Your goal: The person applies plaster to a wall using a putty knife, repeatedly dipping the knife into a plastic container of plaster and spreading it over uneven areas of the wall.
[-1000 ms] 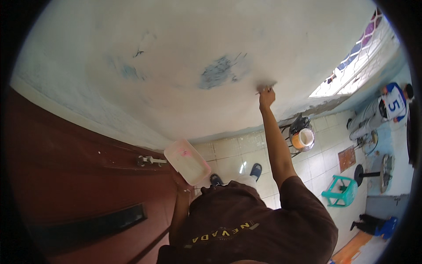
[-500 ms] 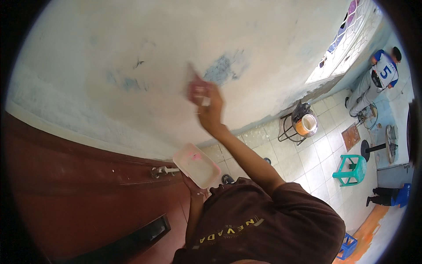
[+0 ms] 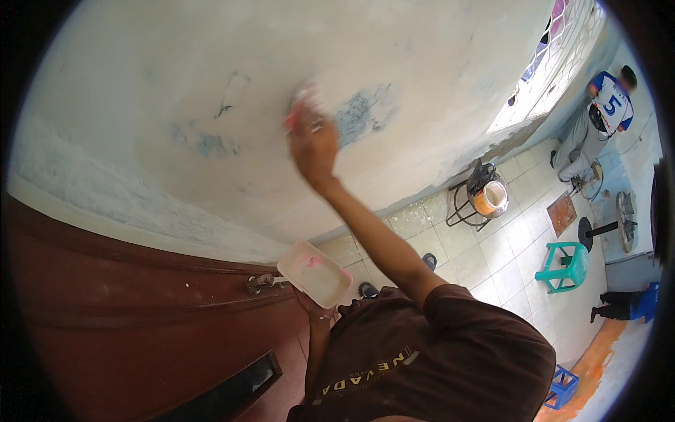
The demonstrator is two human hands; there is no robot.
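Observation:
My right hand [image 3: 314, 151] is raised to the off-white wall [image 3: 232, 162], its fingers closed round a small pink-red and white hand tool [image 3: 304, 105]. Motion blurs the tool, so its exact kind does not show. It is at the wall, just left of a rough blue-grey patch [image 3: 355, 116]. Low by my body, my left hand [image 3: 314, 306] holds a shallow pink plastic tray [image 3: 290, 261] from beneath and the side; most of its fingers are hidden. Whitish material with a pink smear lies inside the tray.
A brown door [image 3: 140, 295] with a metal handle [image 3: 260, 283] is close on the left. To the right are an orange-and-white bucket [image 3: 485, 204] on a stool, a green stool [image 3: 573, 267] and a blue stool [image 3: 561, 388]. Two other people stand farther off, beyond a grilled window [image 3: 541, 77].
My right hand and the tool have moved left and a little up along the wall, away from the blue-grey patch. The tray in my left hand stays nearly in place.

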